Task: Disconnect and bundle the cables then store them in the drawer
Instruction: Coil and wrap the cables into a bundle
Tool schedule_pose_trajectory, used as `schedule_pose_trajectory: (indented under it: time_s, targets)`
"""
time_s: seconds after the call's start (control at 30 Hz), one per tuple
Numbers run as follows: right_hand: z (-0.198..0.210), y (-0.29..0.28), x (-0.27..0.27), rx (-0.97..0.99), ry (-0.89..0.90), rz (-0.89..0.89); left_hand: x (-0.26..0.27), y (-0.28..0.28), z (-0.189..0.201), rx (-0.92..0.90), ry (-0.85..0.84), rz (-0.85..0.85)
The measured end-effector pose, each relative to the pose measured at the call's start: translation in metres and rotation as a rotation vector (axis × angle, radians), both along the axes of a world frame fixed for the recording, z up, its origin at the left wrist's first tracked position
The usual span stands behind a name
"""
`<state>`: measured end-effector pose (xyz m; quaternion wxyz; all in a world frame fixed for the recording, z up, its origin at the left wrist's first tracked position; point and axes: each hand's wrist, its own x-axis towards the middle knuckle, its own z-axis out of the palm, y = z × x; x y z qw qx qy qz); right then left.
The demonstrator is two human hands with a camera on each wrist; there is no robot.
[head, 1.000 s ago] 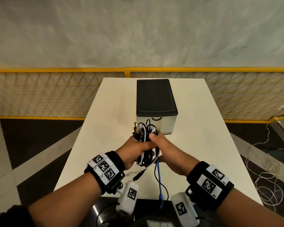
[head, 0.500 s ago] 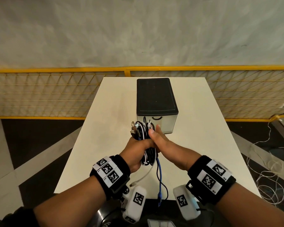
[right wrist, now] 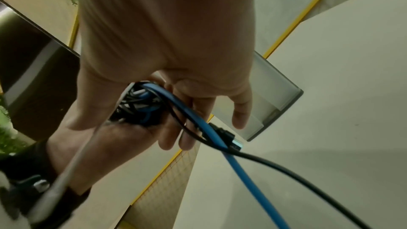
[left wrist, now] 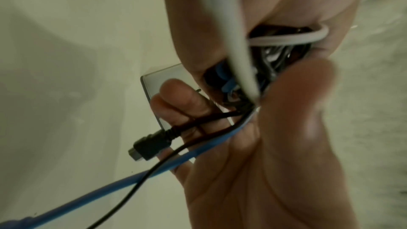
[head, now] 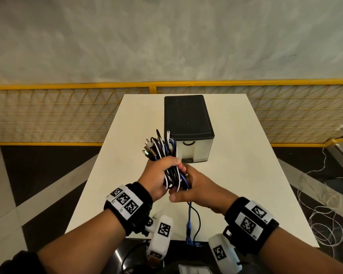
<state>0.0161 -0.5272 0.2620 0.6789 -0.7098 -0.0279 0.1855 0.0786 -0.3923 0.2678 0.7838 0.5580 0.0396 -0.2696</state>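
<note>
A bundle of black, white and blue cables (head: 162, 147) stands up from my left hand (head: 158, 175), which grips its middle. My right hand (head: 194, 186) holds the bundle's lower end, thumb under it and fingers behind. A blue cable (head: 189, 220) and a thin black cable (head: 198, 220) trail down from the bundle over the table's near edge. The left wrist view shows a loose black plug (left wrist: 152, 144) and a white cable (left wrist: 233, 41). The small drawer unit (head: 186, 115) with a black top stands just beyond the hands, its drawer front (head: 196, 153) pushed in.
The white table (head: 246, 175) is narrow, with dark floor on both sides. A yellow mesh fence (head: 67, 113) runs behind it. Loose white wires (head: 321, 214) lie on the floor to the right.
The bundle has risen and tilted left in my left hand. My right hand has slid from the top of the bundle down to its lower end.
</note>
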Motion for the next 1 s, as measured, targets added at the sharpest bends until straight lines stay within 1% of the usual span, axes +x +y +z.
schedule_pose_trajectory:
  time_s: [0.07, 0.13, 0.2, 0.27, 0.37, 0.43, 0.5, 0.57, 0.63, 0.7, 0.77, 0.87, 1.0]
  targets:
    - [-0.005, 0.000, 0.003, -0.068, -0.007, -0.014, -0.001, 0.000, 0.000, 0.013, -0.031, 0.014]
    - [-0.012, -0.001, 0.007, -0.211, -0.029, -0.046, -0.002, 0.001, -0.001, 0.015, -0.041, 0.011]
    - [-0.019, -0.005, 0.009, -0.333, -0.042, -0.077, -0.002, 0.003, -0.001, -0.011, -0.014, -0.024]
    - [-0.023, -0.007, 0.008, -0.375, -0.027, -0.076, -0.001, 0.005, 0.002, -0.063, 0.036, -0.074]
    - [-0.025, -0.010, 0.001, -0.424, -0.009, -0.019, 0.001, 0.010, 0.007, -0.140, 0.080, -0.187]
    - [-0.023, -0.013, -0.003, -0.454, 0.003, 0.015, 0.002, 0.016, 0.008, -0.149, 0.103, -0.271]
    - [-0.019, -0.018, -0.003, -0.503, -0.026, 0.052, 0.005, 0.023, 0.006, -0.082, 0.141, -0.375]
    - [-0.013, -0.020, -0.002, -0.651, -0.121, 0.074, 0.007, 0.029, 0.000, 0.034, 0.195, -0.483]
    - [-0.006, -0.020, 0.000, -0.809, -0.203, 0.050, 0.006, 0.034, -0.003, 0.126, 0.272, -0.576]
    - [-0.001, -0.015, 0.000, -0.880, -0.237, 0.012, 0.004, 0.038, -0.008, 0.178, 0.325, -0.622]
    - [-0.001, -0.010, -0.001, -0.848, -0.239, -0.020, 0.003, 0.040, -0.010, 0.246, 0.322, -0.642]
    - [-0.007, -0.005, -0.001, -0.702, -0.178, -0.120, 0.001, 0.038, -0.005, 0.342, 0.270, -0.665]
    - [-0.012, 0.003, 0.001, -0.655, -0.167, -0.148, -0.004, 0.033, 0.002, 0.470, 0.187, -0.718]
